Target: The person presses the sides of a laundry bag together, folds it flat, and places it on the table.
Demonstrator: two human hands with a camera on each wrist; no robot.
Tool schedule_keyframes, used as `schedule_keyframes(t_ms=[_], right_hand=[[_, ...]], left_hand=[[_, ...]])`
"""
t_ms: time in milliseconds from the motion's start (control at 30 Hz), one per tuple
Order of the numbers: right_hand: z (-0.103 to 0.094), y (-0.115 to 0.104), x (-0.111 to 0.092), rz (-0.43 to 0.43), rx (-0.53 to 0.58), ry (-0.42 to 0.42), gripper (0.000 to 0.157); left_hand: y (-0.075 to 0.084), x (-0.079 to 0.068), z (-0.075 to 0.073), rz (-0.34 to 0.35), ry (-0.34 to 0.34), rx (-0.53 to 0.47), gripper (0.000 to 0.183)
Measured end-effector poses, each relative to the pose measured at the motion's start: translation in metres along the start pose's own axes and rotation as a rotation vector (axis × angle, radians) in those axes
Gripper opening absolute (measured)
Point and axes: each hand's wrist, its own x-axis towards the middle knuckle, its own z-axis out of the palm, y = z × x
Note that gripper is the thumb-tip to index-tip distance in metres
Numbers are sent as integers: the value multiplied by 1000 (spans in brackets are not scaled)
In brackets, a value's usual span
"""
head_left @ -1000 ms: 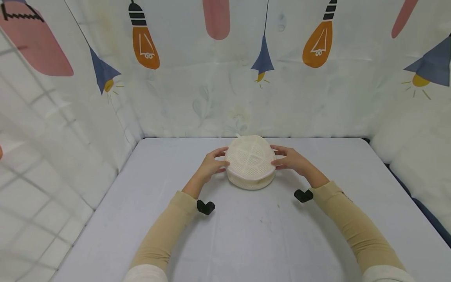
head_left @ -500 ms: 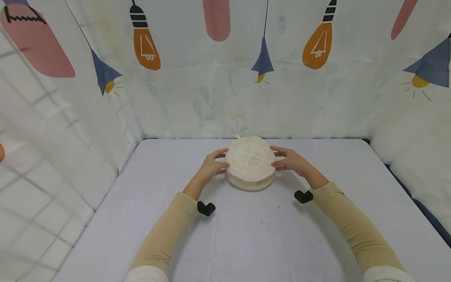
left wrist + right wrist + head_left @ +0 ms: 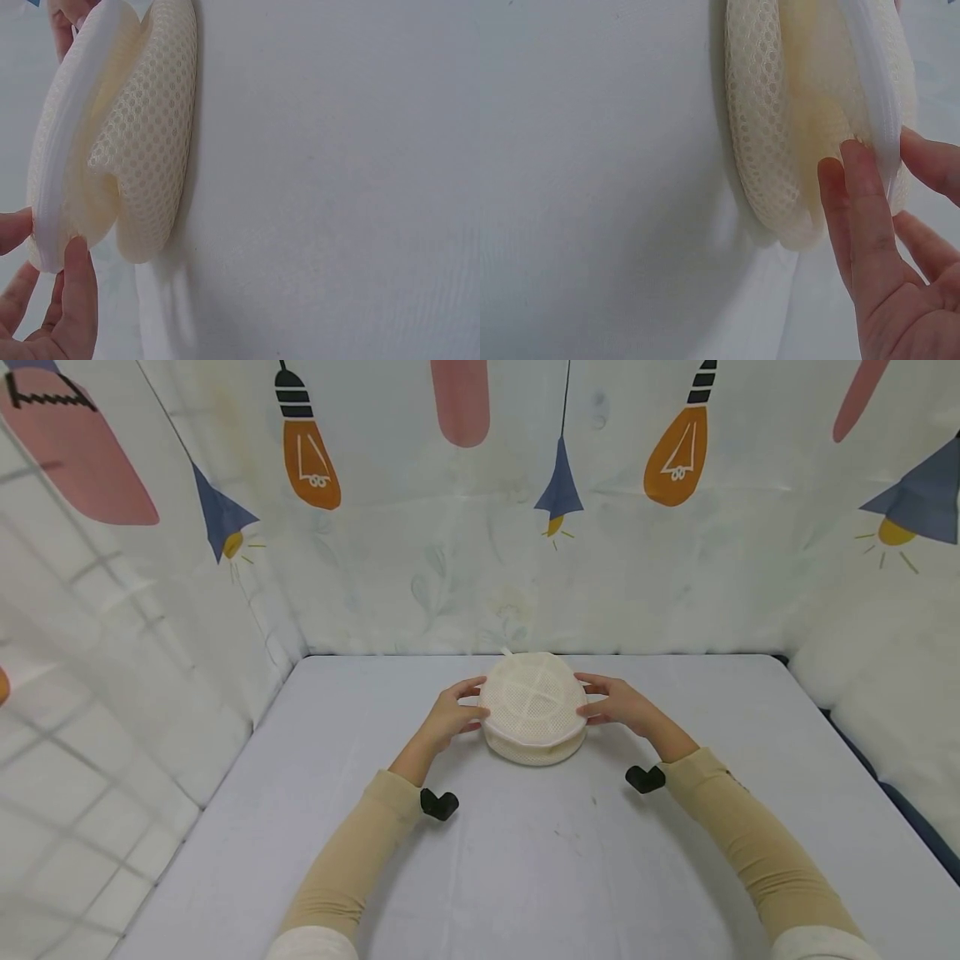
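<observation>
A round cream mesh laundry bag (image 3: 534, 703) rests on the table at the far middle. Its top disc tilts a little toward me, and a band with a white zipper (image 3: 56, 161) runs round the upper rim. My left hand (image 3: 448, 714) pinches that rim from the left, thumb on top and fingers beneath. On the opposite side my right hand (image 3: 624, 702) pinches the rim the same way. Both wrist views show the mesh side wall (image 3: 761, 127) folded and sagging between the rim and the base. What is inside the bag cannot be seen.
A white cloth covers the table (image 3: 517, 860). Behind it hangs a printed curtain (image 3: 450, 568) with lamp and bulb drawings, and white fabric hangs along the left (image 3: 90, 735). Small black devices (image 3: 439, 804) stick out from both wrists.
</observation>
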Motion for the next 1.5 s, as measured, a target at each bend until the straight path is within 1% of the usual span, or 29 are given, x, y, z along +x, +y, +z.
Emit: schedule_keyframes(t_ms=[300, 700, 933, 1100, 1267, 1500], right_hand=[[1, 1, 0, -15, 3, -17, 80], [3, 1, 1, -9, 1, -21, 80], [3, 4, 5, 0, -19, -14, 80], [4, 4, 6, 0, -37, -15, 80], [6, 4, 6, -2, -53, -11, 80], [6, 3, 4, -4, -84, -12, 79]], left_hand=[[-1, 0, -1, 6, -2, 2, 67], [-4, 1, -2, 8, -13, 24, 67], [-3, 1, -2, 1, -17, 11, 68], [-3, 1, -2, -13, -11, 20, 68], [-4, 3, -1, -15, -7, 30, 69], [-6, 5, -1, -22, -17, 43, 70]])
